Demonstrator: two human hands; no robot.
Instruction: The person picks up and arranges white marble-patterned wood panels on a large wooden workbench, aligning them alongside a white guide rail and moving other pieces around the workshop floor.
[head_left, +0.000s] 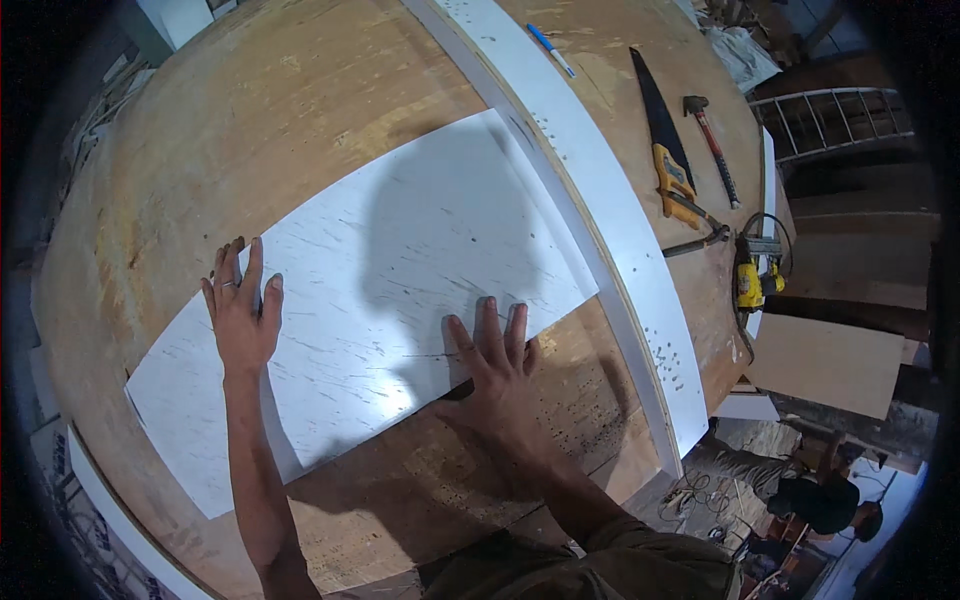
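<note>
A white sheet with thin grey streaks (330,310) lies slantwise on the wooden worktable, looking like laminate. My left hand (245,315) rests on its left part, fingers extended and a ring on one of them. Over the near edge of the sheet reaches my right hand (495,370), its fingers spread and the fingertips on the white surface. Neither hand grips anything. The sheet's right end runs close along a long white board with a plywood edge (610,225). A dark shadow falls across the sheet's middle and far right part.
Right of the board lie a blue pen (551,50), a handsaw with a yellow handle (672,170), a hammer (712,150) and a yellow power tool (750,280). Small dark bits dot the worktable (450,490). Another person (820,500) is low at the bottom right, beside cables.
</note>
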